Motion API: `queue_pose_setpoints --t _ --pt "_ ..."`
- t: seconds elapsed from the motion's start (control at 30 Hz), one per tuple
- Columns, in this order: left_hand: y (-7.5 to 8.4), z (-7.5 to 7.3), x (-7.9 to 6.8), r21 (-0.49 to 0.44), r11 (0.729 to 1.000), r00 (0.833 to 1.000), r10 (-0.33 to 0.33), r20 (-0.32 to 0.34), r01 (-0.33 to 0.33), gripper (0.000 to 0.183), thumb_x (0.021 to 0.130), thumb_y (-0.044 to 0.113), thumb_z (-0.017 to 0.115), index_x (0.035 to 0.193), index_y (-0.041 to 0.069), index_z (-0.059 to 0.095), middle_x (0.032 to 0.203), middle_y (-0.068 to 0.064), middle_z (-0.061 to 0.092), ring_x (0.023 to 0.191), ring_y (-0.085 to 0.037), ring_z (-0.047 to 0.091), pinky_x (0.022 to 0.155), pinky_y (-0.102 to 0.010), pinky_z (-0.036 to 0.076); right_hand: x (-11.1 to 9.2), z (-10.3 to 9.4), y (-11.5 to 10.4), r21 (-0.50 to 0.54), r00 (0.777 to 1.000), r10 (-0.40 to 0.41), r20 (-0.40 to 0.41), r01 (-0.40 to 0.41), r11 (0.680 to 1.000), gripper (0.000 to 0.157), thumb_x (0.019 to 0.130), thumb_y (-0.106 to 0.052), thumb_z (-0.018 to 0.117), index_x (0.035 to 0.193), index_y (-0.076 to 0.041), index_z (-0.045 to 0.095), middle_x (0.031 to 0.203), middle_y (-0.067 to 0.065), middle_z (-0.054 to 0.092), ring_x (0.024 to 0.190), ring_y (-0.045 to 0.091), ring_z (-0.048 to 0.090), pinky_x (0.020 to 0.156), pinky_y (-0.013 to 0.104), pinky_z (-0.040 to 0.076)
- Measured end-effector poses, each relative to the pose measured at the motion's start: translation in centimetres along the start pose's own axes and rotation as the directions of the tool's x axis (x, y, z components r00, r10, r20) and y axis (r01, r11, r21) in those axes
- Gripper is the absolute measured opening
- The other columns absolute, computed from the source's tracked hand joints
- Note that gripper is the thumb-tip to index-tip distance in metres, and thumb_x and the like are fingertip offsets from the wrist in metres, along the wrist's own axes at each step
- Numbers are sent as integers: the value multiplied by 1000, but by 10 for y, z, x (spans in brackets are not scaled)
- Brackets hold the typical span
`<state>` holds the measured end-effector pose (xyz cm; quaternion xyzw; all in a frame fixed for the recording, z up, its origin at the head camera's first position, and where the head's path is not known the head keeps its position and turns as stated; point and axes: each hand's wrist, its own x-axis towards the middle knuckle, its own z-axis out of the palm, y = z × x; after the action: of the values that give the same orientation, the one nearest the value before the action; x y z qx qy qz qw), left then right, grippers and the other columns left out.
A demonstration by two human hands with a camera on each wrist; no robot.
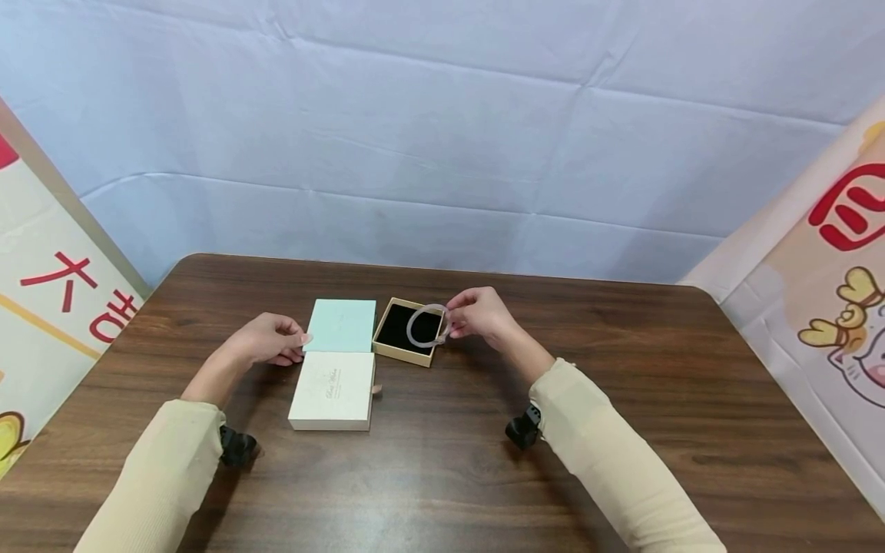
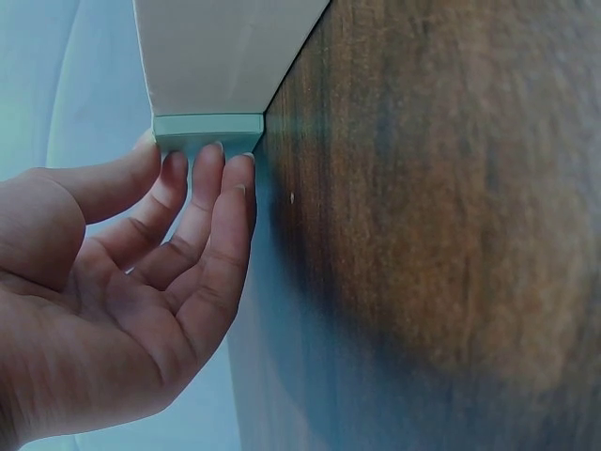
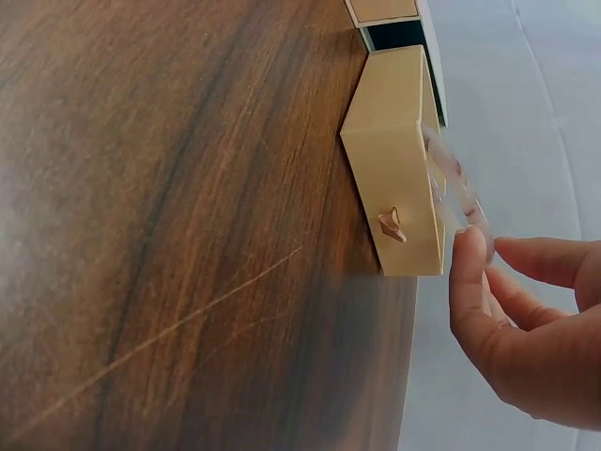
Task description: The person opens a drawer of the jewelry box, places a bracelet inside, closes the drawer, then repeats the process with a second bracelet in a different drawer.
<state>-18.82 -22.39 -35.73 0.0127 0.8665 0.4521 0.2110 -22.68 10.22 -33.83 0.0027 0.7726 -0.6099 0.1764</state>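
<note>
My left hand [image 1: 271,338] holds the left edge of a mint-green box sleeve [image 1: 340,326], thumb on its top and curled fingertips against its side in the left wrist view. Beside the sleeve's right side lies a cream drawer tray [image 1: 402,353] with a black lining [image 1: 397,326]. Between thumb and fingers, my right hand [image 1: 482,313] pinches a pale translucent bangle [image 1: 410,329]. The bangle stands tilted over the tray's right part; whether it touches the lining I cannot tell. A small ribbon tab [image 3: 392,225] sticks out of the tray's end wall.
A white box [image 1: 332,390] with faint lettering lies directly in front of the green sleeve, a small ribbon tab [image 1: 376,390] at its right side. Everything rests on a brown wooden table [image 1: 442,491]. A pale cloth [image 1: 442,138] hangs behind the table, with printed banners [image 1: 850,253] at both sides.
</note>
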Motion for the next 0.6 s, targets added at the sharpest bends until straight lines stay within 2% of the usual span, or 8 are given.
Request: queue_pose_setpoints --t 0.13,0.33,0.6 --pt "0 0 0 2 1000 1000 -3 -3 3 22 94 16 53 95 -5 56 85 -12 60 75 -17 60 69 -33 52 2 3 -1 -4 1000 6 -13 -6 1000 19 86 10 53 104 16 53 93 28 58 56 15 58 63 34 53" --pt "0 0 0 0 1000 1000 -9 -5 9 22 94 17 53 95 -5 56 85 -12 60 75 -16 60 69 -33 52 4 7 -2 -6 1000 7 -21 -7 1000 19 85 11 53 103 15 54 79 18 58 55 16 58 69 40 53" --pt "-1 -1 1 -11 1000 1000 -12 2 12 22 93 17 54 95 -5 56 84 -12 60 75 -16 60 69 -32 52 4 18 -9 -11 1000 1 0 -1 1000 19 84 10 55 103 16 54 80 20 59 51 15 57 64 36 53"
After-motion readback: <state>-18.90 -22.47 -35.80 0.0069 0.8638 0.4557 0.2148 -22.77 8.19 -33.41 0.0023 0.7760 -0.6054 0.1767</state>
